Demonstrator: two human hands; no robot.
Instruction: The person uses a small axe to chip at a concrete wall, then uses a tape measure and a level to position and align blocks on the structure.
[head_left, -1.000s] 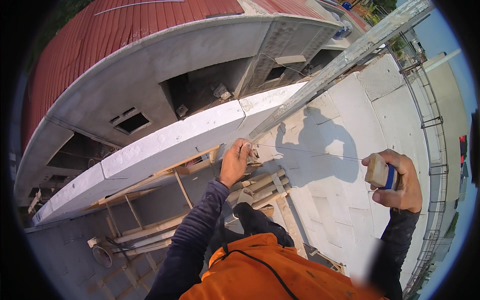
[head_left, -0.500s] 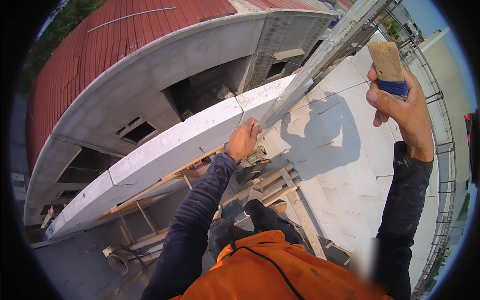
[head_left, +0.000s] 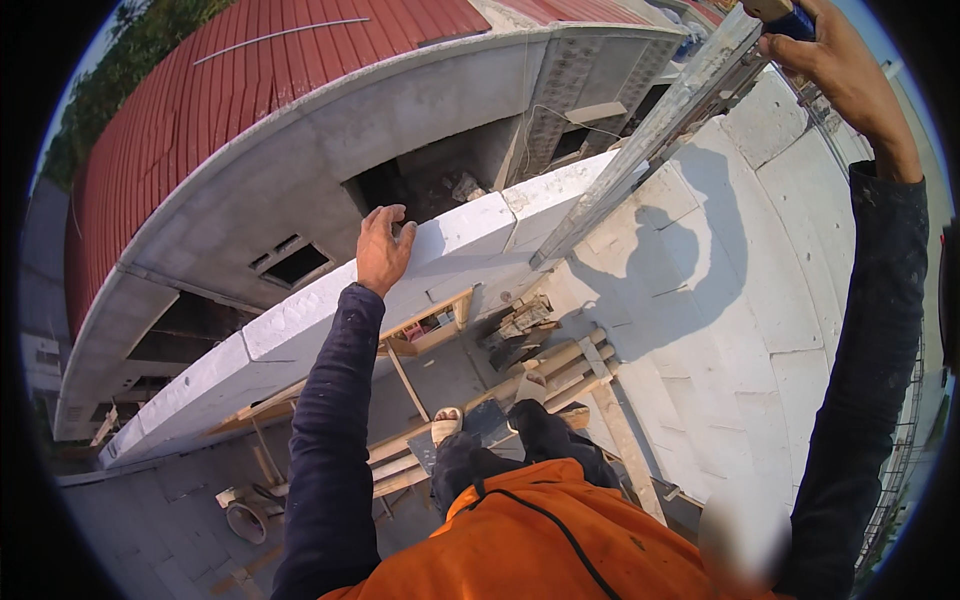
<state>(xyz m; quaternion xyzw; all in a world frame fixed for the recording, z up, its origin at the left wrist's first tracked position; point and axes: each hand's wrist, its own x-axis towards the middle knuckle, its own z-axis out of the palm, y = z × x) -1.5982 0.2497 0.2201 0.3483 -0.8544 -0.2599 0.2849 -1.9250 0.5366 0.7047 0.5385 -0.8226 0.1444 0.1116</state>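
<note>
My left hand (head_left: 384, 248) rests flat, fingers apart, on the top of a white block wall (head_left: 300, 320) that runs from lower left to upper right. My right hand (head_left: 835, 65) is raised high at the top right, shut on a tool with a wooden head and blue grip (head_left: 775, 12), mostly cut off by the picture's edge. A long metal straightedge (head_left: 650, 130) leans from the wall top up toward that hand. My feet stand on a wooden scaffold (head_left: 540, 400) below.
A taller white block wall (head_left: 760, 280) rises on the right, carrying my shadow. Beyond the low wall lie a grey concrete ledge (head_left: 300, 170) and a red metal roof (head_left: 250, 70). Block scraps (head_left: 520, 320) sit on the planks; a bucket (head_left: 245, 520) stands on the floor below.
My right hand has lifted the tool from chest height to the top of the view. My left hand has left the wall's corner and moved left onto the block top.
</note>
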